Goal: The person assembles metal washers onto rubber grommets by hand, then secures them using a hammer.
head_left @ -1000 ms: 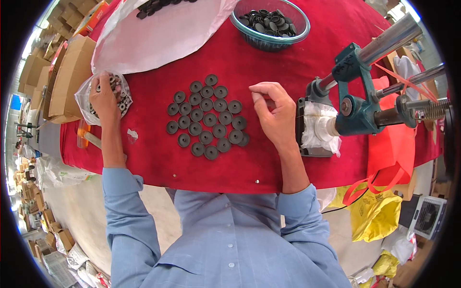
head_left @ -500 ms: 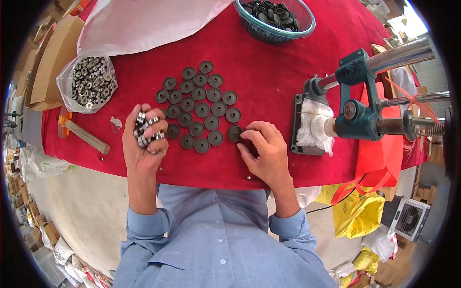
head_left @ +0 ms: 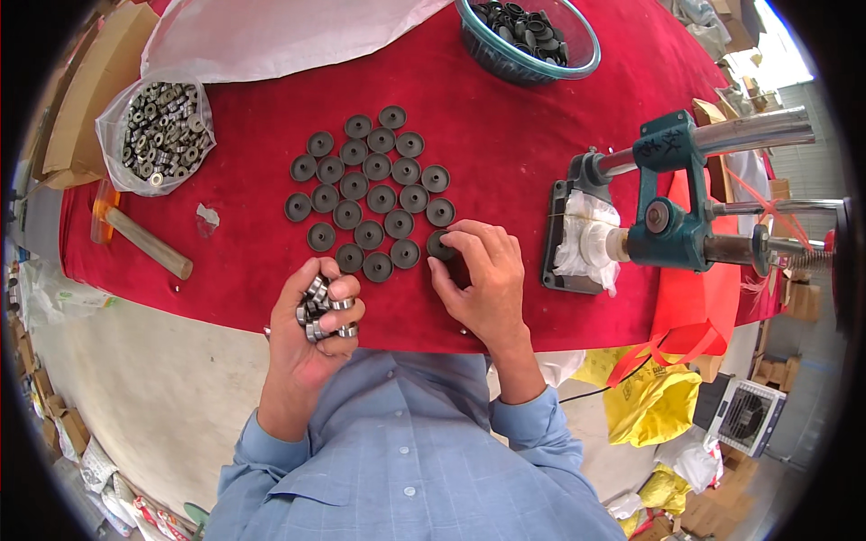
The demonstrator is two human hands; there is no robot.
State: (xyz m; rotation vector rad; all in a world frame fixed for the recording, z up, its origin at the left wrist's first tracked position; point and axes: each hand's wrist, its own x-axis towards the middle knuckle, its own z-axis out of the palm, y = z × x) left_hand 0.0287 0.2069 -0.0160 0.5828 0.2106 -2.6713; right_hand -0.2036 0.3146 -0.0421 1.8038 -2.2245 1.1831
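Observation:
Several small steel bearings [head_left: 316,307] are bunched in my left hand [head_left: 311,329], its fingers curled round them near the table's front edge. Dark round caps [head_left: 381,198], shallow and wheel-like with a raised centre, lie in a loose group before me. At the right side of that group, my right hand [head_left: 487,275] has its thumb and fingertips closed on the edge of one dark round cap [head_left: 437,243]. The fingers partly cover that cap, which rests on the red cloth.
A clear bag of bearings [head_left: 162,140] stands at left, by a cardboard box [head_left: 99,99] and a wooden-handled hammer [head_left: 149,243]. A glass bowl of dark parts [head_left: 505,59] sits at the back. The green hand press [head_left: 663,216] occupies the right, beside a red bag [head_left: 695,302].
My left hand has moved right and toward me with the bearings, uncovering caps at the group's left side. My right hand stays at the same cap.

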